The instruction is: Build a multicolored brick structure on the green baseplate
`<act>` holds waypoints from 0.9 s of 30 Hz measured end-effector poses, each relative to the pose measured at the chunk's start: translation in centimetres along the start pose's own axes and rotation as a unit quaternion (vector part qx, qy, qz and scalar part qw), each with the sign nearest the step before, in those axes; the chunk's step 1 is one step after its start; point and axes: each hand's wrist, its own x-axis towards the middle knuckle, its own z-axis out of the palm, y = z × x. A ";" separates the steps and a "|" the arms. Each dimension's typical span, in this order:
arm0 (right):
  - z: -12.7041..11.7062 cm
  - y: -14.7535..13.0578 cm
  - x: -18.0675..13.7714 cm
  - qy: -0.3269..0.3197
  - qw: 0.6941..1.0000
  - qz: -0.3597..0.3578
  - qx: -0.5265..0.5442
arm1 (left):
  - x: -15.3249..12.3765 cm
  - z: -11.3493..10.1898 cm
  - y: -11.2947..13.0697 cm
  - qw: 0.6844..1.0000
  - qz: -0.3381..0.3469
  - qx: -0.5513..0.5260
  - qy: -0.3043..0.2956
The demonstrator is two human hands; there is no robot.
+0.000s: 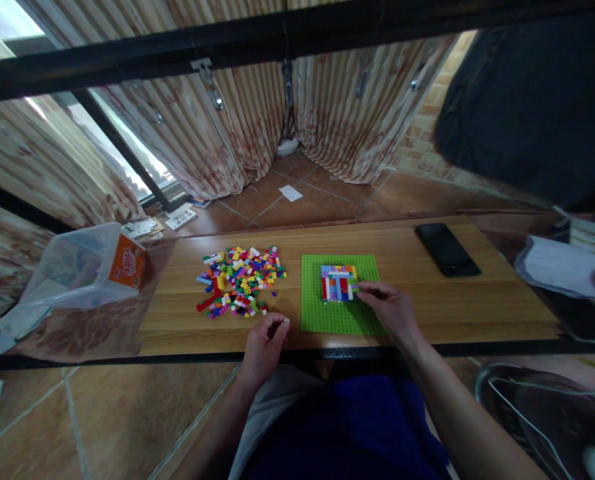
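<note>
green board (pixel 322 320) is carrying the brick block (pixel 338 283); right hand (pixel 391 308) is working at the block's edge, finger hold unclear, so uneven pressing could be loosening it; left hand (pixel 265 343) is pinching a white piece (pixel 286 321).

Daylight glares white through the upper-left window (pixel 15 17); elsewhere is dim, the dark fabric (pixel 532 113) at right nearly featureless; wide-angle distortion stretches the clear plastic box (pixel 127 263), and the building bricks (pixel 247 272) look slightly soft
</note>
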 end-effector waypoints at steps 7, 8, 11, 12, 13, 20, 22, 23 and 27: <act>0.2 -1.0 0.2 0.023 0.999 0.003 -0.044 | 0.0 0.0 -0.4 1.000 0.001 -0.009 -0.005; 0.2 -1.0 0.3 0.021 0.997 -0.006 -0.071 | 0.0 0.0 -0.5 1.000 0.002 -0.012 -0.005; 0.4 -1.0 0.4 0.016 0.986 -0.032 -0.165 | 0.0 -0.1 -0.6 1.000 0.000 -0.018 -0.003; 0.4 -0.9 0.5 0.018 0.981 -0.037 -0.188 | 0.0 -0.1 -0.6 1.000 -0.001 -0.020 -0.003; 0.4 -0.9 0.5 0.020 0.978 -0.041 -0.203 | 0.0 -0.1 -0.6 1.000 -0.001 -0.022 -0.003; 0.5 -0.3 0.3 0.015 0.976 -0.047 -0.213 | 0.0 0.0 -0.6 0.999 -0.006 -0.031 -0.010; 0.6 -0.2 0.2 0.014 0.976 -0.054 -0.208 | 0.1 0.1 -0.6 0.999 -0.009 -0.035 -0.007; 0.6 -0.2 0.2 0.014 0.977 -0.055 -0.204 | 0.1 0.1 -0.5 0.999 -0.011 -0.038 -0.005; 0.6 -0.1 0.3 0.006 0.983 -0.038 -0.181 | 0.2 0.2 -0.2 0.999 -0.016 -0.048 -0.001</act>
